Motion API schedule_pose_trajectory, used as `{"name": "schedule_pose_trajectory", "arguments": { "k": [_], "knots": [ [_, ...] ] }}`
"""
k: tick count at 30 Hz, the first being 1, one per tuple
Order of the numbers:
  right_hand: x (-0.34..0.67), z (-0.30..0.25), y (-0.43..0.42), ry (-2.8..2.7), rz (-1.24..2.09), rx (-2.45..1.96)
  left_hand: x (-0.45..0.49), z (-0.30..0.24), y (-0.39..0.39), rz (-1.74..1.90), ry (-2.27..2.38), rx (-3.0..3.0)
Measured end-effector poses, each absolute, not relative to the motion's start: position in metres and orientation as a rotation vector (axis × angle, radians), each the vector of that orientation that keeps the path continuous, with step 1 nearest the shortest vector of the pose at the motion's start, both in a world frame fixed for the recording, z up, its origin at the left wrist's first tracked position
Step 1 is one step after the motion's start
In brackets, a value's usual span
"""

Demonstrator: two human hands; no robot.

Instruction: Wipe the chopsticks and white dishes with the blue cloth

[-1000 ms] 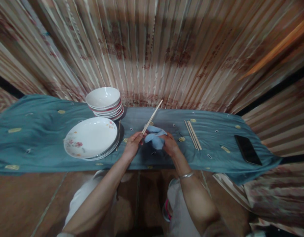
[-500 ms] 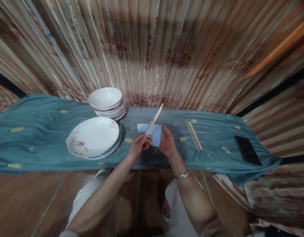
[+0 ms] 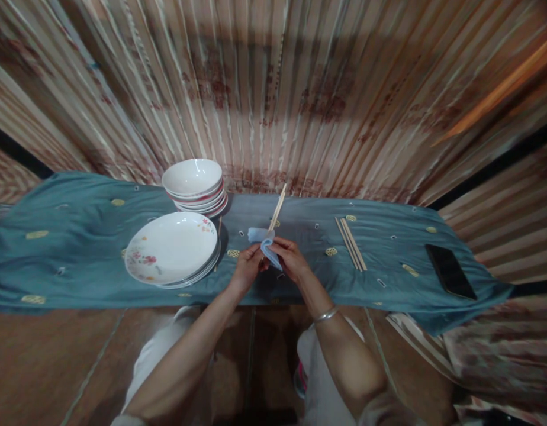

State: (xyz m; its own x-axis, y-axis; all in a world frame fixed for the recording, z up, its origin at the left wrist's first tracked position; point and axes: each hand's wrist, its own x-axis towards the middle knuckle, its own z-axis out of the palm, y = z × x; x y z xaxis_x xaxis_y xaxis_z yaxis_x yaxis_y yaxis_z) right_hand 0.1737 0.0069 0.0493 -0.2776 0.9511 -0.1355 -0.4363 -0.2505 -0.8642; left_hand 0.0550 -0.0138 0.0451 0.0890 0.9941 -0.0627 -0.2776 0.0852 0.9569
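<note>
A pair of pale wooden chopsticks [image 3: 277, 207] points up and away from me, its lower part wrapped in a light blue cloth [image 3: 270, 251]. My left hand [image 3: 248, 266] is closed around the near end of the chopsticks, with the cloth against its fingers. On the other side, my right hand [image 3: 292, 258] pinches the cloth, folding it over the chopsticks. The near ends of the chopsticks are hidden by cloth and fingers. To the right, several more chopsticks [image 3: 351, 244] lie side by side on the tablecloth.
Left of my hands stands a stack of flowered plates [image 3: 171, 248], with a stack of bowls [image 3: 193, 177] behind it. A black phone [image 3: 450, 271] lies on the right part of the green tablecloth [image 3: 87, 236]. Striped curtains [image 3: 256, 89] hang behind the table.
My right hand has moved left and folded the spread cloth around the chopsticks. The chopsticks have shifted slightly left and stand a little steeper in the view.
</note>
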Motion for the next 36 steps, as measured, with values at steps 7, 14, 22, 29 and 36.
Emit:
{"name": "schedule_pose_trajectory", "arguments": {
  "k": [7,14,22,29,36],
  "knots": [
    [0.171,0.04,0.01,-0.817,1.662,-0.905,0.054,0.04,-0.014,1.204,1.02,0.93],
    [0.175,0.038,0.007,-0.873,1.713,-0.905,0.055,0.033,-0.018,1.131,0.964,0.959],
    [0.179,0.038,0.009,-0.694,1.646,-0.973,0.057,0.033,-0.027,1.051,0.972,0.949],
    [0.202,0.047,0.021,-0.585,1.517,-0.937,0.059,0.032,-0.038,0.95,1.013,0.907],
    [0.22,0.049,0.028,-0.563,1.399,-0.926,0.059,0.032,-0.044,0.874,1.056,0.92]
  ]
}}
